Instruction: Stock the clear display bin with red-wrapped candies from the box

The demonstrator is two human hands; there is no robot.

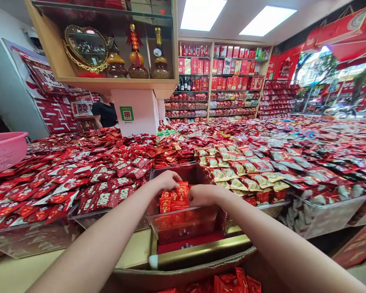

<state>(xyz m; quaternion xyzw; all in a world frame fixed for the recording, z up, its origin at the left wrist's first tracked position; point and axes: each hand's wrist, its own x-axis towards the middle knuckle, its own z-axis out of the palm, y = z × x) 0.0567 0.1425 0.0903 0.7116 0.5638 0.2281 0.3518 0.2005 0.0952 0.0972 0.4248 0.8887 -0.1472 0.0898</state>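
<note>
In the clear bin (201, 224), I see red pkts (172, 202) bunched near the front. My L hand (168, 181) has fingers bent onto their tops; can't tell if it's gripping one. My R hand (203, 195) is curled at their R edge, fingertips hidden, grip unclear. Maroon pkts (110, 197) L, cream pkts (240, 173) R.

There are two hands (170, 180) (203, 194), two ceiling lights (203, 14), one mirror (87, 47) and one basket (6, 152).
</note>
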